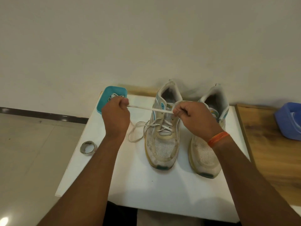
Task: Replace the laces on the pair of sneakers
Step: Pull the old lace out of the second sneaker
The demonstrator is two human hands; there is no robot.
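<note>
I saw a grey tape roll (88, 147) near the left edge of the white table (146, 185), and a blue tub (289, 120) on the wooden surface (268, 152) at right.

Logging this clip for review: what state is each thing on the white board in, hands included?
Left white mesh sneaker: upright, partly laced, top eyelets free.
Flat white lace: stretched taut between both hands, slack end looped on the board.
Right white mesh sneaker: upright; lacing hidden by the arm.
Left hand: gripping the lace.
Right hand: pinching the lace.
Teal plastic tray: open, laces inside.
Grey tape roll: lying flat.
</note>
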